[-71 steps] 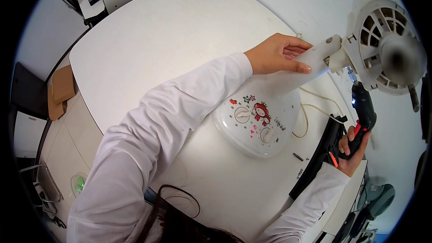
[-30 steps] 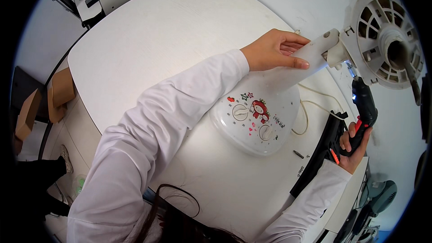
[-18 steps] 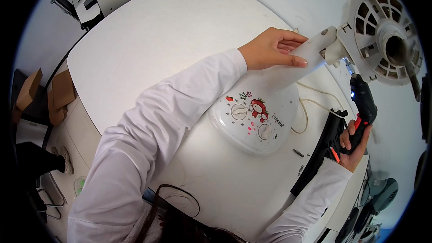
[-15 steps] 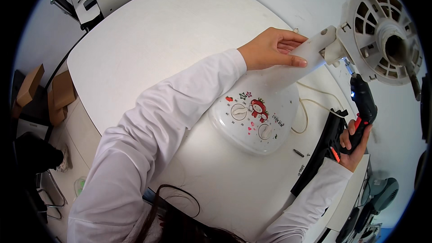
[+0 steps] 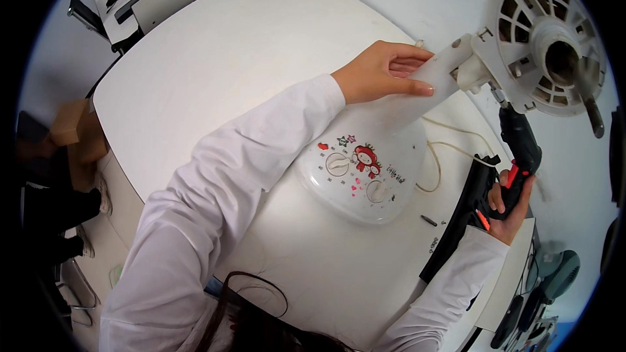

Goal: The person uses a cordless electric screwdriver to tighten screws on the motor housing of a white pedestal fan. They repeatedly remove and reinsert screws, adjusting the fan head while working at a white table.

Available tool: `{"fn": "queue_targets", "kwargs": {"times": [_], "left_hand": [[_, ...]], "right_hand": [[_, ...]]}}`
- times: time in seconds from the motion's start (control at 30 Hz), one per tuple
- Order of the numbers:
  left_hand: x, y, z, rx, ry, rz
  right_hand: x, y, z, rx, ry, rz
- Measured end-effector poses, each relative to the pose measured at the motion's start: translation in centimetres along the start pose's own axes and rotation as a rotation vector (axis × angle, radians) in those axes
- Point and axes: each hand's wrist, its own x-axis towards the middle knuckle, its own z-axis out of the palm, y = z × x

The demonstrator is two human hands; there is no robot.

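Observation:
A white electric fan without blades stands on the table, its base (image 5: 355,199) bearing two knobs and a cartoon print. My left hand (image 5: 372,77) is wrapped round the fan's neck (image 5: 438,85) from the left, thumb on the near side. At upper right, the fan's motor housing (image 5: 515,45) tilts over the neck, with a shaft sticking out. My right hand (image 5: 514,212) grips a black and red cordless screwdriver (image 5: 520,140) by its handle. Its bit points up at the joint under the housing; whether it sits in a screw I cannot tell.
A pale cord (image 5: 427,176) loops beside the base. Right of it lie a black bit (image 5: 428,220), several small screws (image 5: 433,245) and a long black case (image 5: 456,228). Tools, including a green-grey one (image 5: 562,277), lie at lower right. Cardboard boxes (image 5: 72,122) stand left of the table.
The screwdriver's blue-white light has gone out. My view has shifted slightly, moving the fan leftward in it. Both hands keep their holds. The bystander's legs at left show more.

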Motion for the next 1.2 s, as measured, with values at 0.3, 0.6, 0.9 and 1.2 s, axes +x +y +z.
{"fn": "queue_targets", "kwargs": {"times": [0.3, 0.6, 0.9, 1.2], "left_hand": [[-1.7, 2.3, 1.2, 0.294, 0.248, 0.056], [-5.4, 8.0, 9.5, -0.795, 0.341, -0.624], [0.3, 5.9, 13.7, -1.146, 0.562, -0.540], [1.6, 3.3, 13.6, -1.199, 0.481, -0.354]], "right_hand": [[-0.2, -0.6, 0.5, -0.072, 0.060, 0.013], [-0.2, -1.1, 1.5, -0.113, 0.052, -0.007], [-0.1, -1.2, 1.3, -0.104, 0.022, -0.002], [0.0, -1.0, 1.5, -0.182, 0.085, -0.024]]}}
